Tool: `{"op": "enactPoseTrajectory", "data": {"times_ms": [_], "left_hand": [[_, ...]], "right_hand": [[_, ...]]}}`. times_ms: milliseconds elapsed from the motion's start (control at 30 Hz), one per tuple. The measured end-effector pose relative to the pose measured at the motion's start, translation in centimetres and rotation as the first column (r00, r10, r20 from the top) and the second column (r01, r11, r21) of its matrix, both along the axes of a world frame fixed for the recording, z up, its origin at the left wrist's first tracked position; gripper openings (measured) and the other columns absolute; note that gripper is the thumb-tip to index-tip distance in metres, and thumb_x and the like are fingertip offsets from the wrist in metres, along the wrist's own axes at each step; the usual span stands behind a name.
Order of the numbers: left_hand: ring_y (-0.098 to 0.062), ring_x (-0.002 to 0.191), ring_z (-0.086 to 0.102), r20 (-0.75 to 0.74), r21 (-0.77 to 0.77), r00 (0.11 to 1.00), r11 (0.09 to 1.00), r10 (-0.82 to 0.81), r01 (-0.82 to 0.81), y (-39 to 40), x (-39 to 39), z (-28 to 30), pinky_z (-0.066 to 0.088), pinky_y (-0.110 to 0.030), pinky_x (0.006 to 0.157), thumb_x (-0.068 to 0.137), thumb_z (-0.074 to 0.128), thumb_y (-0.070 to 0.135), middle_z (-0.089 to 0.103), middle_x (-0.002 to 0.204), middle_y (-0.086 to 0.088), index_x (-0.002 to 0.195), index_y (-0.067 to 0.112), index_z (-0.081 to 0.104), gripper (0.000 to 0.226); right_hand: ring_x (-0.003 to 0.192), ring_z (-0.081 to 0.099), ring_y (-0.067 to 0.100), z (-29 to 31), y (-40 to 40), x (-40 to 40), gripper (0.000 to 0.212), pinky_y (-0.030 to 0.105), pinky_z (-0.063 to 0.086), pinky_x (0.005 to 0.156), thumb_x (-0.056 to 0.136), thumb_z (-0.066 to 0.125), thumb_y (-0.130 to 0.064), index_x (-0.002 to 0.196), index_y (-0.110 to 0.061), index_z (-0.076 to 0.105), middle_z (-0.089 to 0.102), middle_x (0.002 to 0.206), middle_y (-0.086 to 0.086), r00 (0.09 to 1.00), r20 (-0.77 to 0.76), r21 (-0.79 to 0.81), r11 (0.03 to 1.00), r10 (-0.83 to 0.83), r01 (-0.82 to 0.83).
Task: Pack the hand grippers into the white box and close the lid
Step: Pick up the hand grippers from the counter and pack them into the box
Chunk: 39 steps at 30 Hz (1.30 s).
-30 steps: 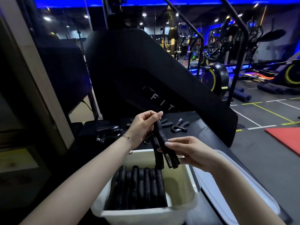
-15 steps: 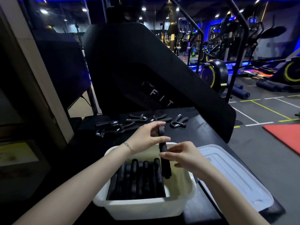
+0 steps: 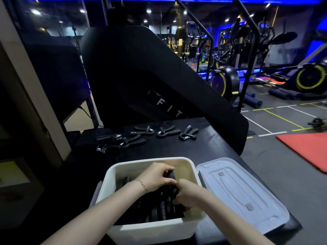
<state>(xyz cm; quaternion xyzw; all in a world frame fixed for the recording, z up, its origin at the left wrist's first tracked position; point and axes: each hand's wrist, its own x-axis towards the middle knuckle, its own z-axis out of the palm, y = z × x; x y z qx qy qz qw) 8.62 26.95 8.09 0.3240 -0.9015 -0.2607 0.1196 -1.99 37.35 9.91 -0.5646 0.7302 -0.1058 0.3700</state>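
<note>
Both hands inside white box (image 3: 141, 228): left hand (image 3: 155, 179) and right hand (image 3: 187, 193) pinching black hand gripper (image 3: 172, 187) among packed row. Lid (image 3: 238, 193) off, flat at box's 3 o'clock. Loose grippers (image 3: 141, 137) on black table (image 3: 212, 147), 12 o'clock.

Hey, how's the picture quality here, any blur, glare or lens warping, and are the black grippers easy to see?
Head view: dim, blue-lit gym; wide-angle lens bows edge lines; the white plastic box and clear lid stand out brightly; packed black hand grippers merge into one dark mass; loose grippers fade into the black table.
</note>
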Motion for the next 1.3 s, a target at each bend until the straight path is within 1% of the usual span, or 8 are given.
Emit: {"op": "enactPoseTrajectory", "data": {"times_ms": [267,467,533,600,767,967,1133,1300], "left_hand": [[-0.027,0.118,0.051,0.198,-0.130,0.973,0.981,-0.116,0.143,0.2,-0.4,-1.2,0.035,-0.030,0.099,0.093,0.055,0.028,0.060,0.124,-0.012,0.130,0.002,0.051,0.046],[-0.023,0.129,0.038,0.283,-0.204,0.953,0.963,-0.113,0.174,0.1,-0.5,-2.4,0.027,-0.029,0.109,0.095,0.049,0.029,0.044,0.141,-0.007,0.140,0.010,0.041,0.049],[-0.022,0.129,0.038,0.288,-0.212,0.951,0.961,-0.114,0.179,0.0,-0.7,-2.2,0.028,-0.031,0.109,0.095,0.050,0.030,0.045,0.141,-0.006,0.140,0.012,0.042,0.049],[-0.021,0.128,0.039,0.290,-0.234,0.949,0.952,-0.125,0.197,-0.1,-0.8,-2.1,0.030,-0.033,0.108,0.093,0.051,0.029,0.047,0.139,-0.004,0.137,0.013,0.045,0.047],[-0.017,0.128,0.038,0.295,-0.294,0.932,0.908,-0.212,0.300,0.0,-0.5,-1.9,0.031,-0.031,0.106,0.092,0.053,0.039,0.047,0.137,0.002,0.130,0.018,0.051,0.044],[-0.014,0.116,0.052,0.189,-0.443,0.941,0.831,-0.280,0.336,-0.8,0.0,-0.8,0.042,-0.033,0.098,0.089,0.045,0.045,0.058,0.124,0.004,0.120,0.020,0.060,0.042],[-0.010,0.081,0.058,0.041,-0.597,0.954,0.758,-0.298,0.263,-3.1,-0.9,1.0,0.049,-0.025,0.070,0.086,0.047,0.041,0.064,0.089,0.008,0.091,0.022,0.065,0.026],[-0.008,0.107,0.050,0.045,-0.457,0.977,0.865,-0.209,0.206,-6.4,-2.2,2.8,0.045,-0.027,0.089,0.092,0.048,0.041,0.057,0.115,0.010,0.115,0.024,0.057,0.030]], "right_hand": [[0.110,0.059,0.037,0.5,-0.8,0.2,0.031,0.045,0.049,0.094,0.089,0.051,-0.008,0.119,0.001,0.055,0.061,0.109,0.017,0.998,-0.052,0.176,0.984,0.045,-0.035],[0.098,0.057,0.037,1.4,-0.4,0.6,0.032,0.025,0.040,0.056,0.096,0.033,-0.006,0.119,0.003,0.053,0.051,0.099,0.018,0.979,-0.114,0.203,0.969,0.166,-0.141],[0.079,0.053,0.035,1.4,-0.2,0.7,0.027,0.022,0.034,0.047,0.095,0.032,-0.003,0.095,0.002,0.059,0.047,0.082,0.012,0.965,-0.133,0.191,0.961,0.228,-0.201],[0.056,0.039,0.020,1.8,0.0,0.5,0.033,0.022,0.031,0.043,0.093,0.035,0.000,0.063,-0.009,0.043,0.038,0.065,0.007,0.949,-0.188,0.183,0.959,0.252,-0.218],[0.091,0.067,0.032,4.9,-0.4,-3.2,0.023,0.036,0.055,0.065,0.084,0.048,0.001,0.093,-0.004,0.069,0.069,0.097,0.019,1.000,0.005,-0.150,0.989,0.001,0.000],[0.100,0.065,0.012,5.2,-2.0,-7.7,0.025,0.031,0.049,0.095,0.089,0.050,-0.009,0.105,-0.014,0.069,0.072,0.103,-0.001,0.998,0.041,-0.477,0.877,-0.041,0.056],[0.088,0.067,0.018,2.0,-3.7,-9.2,0.018,0.036,0.052,0.086,0.086,0.057,-0.004,0.098,-0.010,0.070,0.070,0.088,0.001,1.000,0.013,-0.583,0.812,-0.002,0.009],[0.084,0.064,0.021,-1.0,-6.7,-11.0,0.019,0.042,0.052,0.082,0.084,0.059,-0.002,0.098,-0.010,0.068,0.061,0.081,-0.009,0.998,-0.053,-0.646,0.763,-0.033,-0.009]]}}
